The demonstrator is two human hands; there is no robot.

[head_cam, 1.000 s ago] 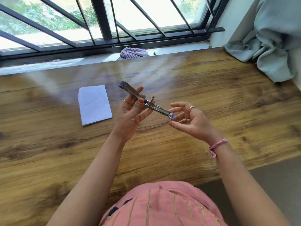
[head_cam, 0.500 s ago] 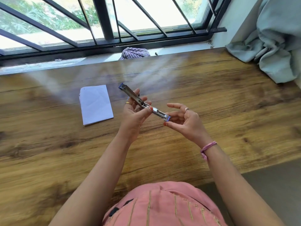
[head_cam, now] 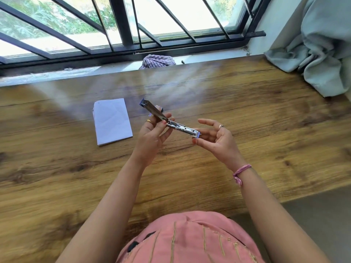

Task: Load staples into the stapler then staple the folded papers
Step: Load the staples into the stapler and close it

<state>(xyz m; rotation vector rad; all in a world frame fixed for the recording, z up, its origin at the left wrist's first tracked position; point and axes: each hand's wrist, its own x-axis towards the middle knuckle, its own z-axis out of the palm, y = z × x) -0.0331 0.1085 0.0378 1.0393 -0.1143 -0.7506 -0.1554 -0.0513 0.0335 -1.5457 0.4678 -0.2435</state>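
Head view: wood-grain table [head_cam: 247,114] carries folded white papers [head_cam: 112,121], lying flat. The slim chrome stapler [head_cam: 169,118], blue-tipped and swung open, is held above the table, clamped in the left hand [head_cam: 152,137]. The right hand [head_cam: 218,141], fingers spread, touches its near end.

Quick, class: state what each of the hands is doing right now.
Left hand: closed on the opened stapler.
Right hand: open, fingers at the stapler's end.

stapler [head_cam: 171,120]: metal, opened flat, held aloft | folded papers [head_cam: 112,123]: white, on table
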